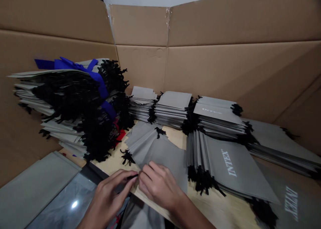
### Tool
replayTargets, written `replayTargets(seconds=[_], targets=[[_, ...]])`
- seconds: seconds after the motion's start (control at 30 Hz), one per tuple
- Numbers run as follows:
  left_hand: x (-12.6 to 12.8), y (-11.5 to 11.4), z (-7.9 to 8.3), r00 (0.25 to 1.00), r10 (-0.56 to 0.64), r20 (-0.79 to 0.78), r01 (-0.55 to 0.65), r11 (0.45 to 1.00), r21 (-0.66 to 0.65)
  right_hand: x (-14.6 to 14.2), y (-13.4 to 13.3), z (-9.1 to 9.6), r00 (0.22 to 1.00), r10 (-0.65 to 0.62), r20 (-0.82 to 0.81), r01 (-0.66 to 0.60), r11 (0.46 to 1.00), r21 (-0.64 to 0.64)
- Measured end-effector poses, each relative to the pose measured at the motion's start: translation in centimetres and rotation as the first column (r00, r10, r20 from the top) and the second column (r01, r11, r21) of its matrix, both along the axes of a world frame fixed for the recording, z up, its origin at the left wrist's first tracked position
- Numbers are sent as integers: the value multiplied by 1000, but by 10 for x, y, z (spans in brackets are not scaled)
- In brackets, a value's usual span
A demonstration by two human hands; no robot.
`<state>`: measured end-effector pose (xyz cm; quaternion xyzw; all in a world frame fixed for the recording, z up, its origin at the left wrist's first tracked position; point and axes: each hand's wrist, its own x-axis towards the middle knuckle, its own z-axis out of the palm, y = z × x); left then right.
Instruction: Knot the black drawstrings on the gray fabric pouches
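Observation:
A grey drawstring bag (165,155) lies near the front edge of the table, its near corner under my fingers. Between its thumb and fingers, my left hand (112,189) pinches a short black cord (132,176). My right hand (159,184) is closed at the bag's corner, its fingertips meeting those of the left; what lies inside its pinch is mostly hidden. Just behind are more grey bags (140,138), fanned out with knotted black cord ends. To the right, a leaning stack of grey bags (225,162) carries white INTEX lettering.
Several stacks of grey bags (173,100) line the back of the pale tabletop (215,205). A tall pile (72,102) tied with blue ribbon (100,83) rises at left. Cardboard walls (213,68) enclose the table. Below on the left, grey sheets (37,189) lie beside a shiny surface.

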<state>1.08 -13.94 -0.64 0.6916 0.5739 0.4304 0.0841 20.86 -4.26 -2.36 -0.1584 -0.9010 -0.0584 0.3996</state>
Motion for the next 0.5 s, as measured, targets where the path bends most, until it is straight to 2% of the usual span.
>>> replayTargets(seconds=[0.2,0.5], targets=[[-4,2,4,1000,8,28,-7,1000,-30,-2,-2,3,999,-10,41,12,999,-39],[-10,1,-6,996,23,83,-14,994,-110,2,0,6,994,-46,97,53,996,-73]])
